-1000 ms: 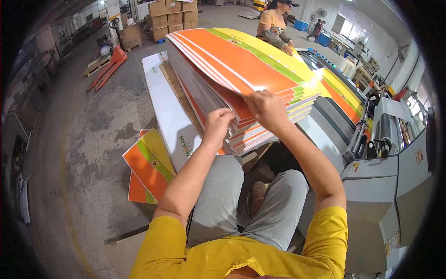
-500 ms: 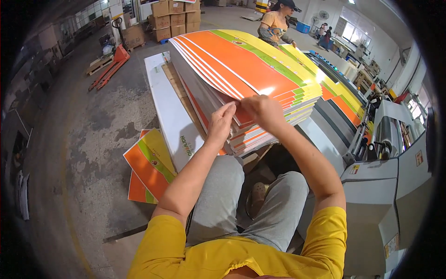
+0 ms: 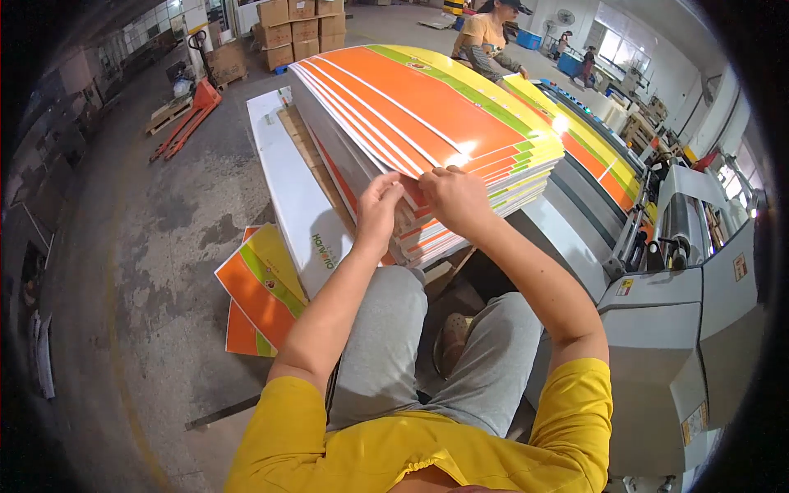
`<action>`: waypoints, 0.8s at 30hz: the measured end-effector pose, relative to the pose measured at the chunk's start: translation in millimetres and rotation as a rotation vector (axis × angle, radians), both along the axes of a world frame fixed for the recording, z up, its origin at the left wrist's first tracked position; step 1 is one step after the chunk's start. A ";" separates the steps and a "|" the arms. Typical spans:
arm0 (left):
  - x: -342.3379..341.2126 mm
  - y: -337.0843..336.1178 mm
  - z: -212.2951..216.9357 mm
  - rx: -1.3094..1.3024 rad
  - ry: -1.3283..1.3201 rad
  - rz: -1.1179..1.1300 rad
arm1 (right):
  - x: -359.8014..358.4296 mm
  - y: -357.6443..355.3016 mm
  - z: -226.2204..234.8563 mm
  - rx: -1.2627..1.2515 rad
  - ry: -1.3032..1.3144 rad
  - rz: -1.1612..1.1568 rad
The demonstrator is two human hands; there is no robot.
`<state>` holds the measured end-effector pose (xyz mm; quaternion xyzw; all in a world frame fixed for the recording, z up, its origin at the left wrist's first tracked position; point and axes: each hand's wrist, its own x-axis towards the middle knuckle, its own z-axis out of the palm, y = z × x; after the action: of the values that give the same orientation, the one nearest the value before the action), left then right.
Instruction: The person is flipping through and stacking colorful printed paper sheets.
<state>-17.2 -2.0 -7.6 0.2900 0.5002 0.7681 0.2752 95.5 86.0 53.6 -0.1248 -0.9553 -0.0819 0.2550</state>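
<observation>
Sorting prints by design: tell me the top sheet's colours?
Orange with white stripes, green and yellow bands: top sheet, head view.

bright, even daylight fills the hall, coming from the windows (image 3: 612, 20) at the upper right. white glare spots sit on the glossy orange sheets (image 3: 427, 107) near the stack's front edge. shadows are soft. the fisheye bends straight edges toward a black rim. focus is sharp centrally, softer far off.

Boxes and labels — workshop floor
Brown cartons (image 3: 297, 25) stacked far back; small square warning labels — red-white (image 3: 740, 266), yellow-red (image 3: 625, 287) — on grey machine (image 3: 674, 345) at right.
</observation>
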 end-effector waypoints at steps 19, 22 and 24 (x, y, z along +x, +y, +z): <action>-9.1 -0.1 -4.2 0.164 -0.190 -0.127 | -10.0 -1.1 12.4 0.113 0.049 0.016; -11.1 0.2 -3.8 0.126 -0.188 -0.102 | -1.2 2.4 2.8 0.166 0.176 0.186; -9.4 0.9 -2.7 0.092 -0.152 -0.081 | 0.8 6.6 2.4 0.032 0.173 0.158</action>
<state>-26.6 -1.1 -10.3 0.2631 0.4301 0.7982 0.3298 96.3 92.7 56.0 -0.0516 -0.9352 -0.0655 0.3442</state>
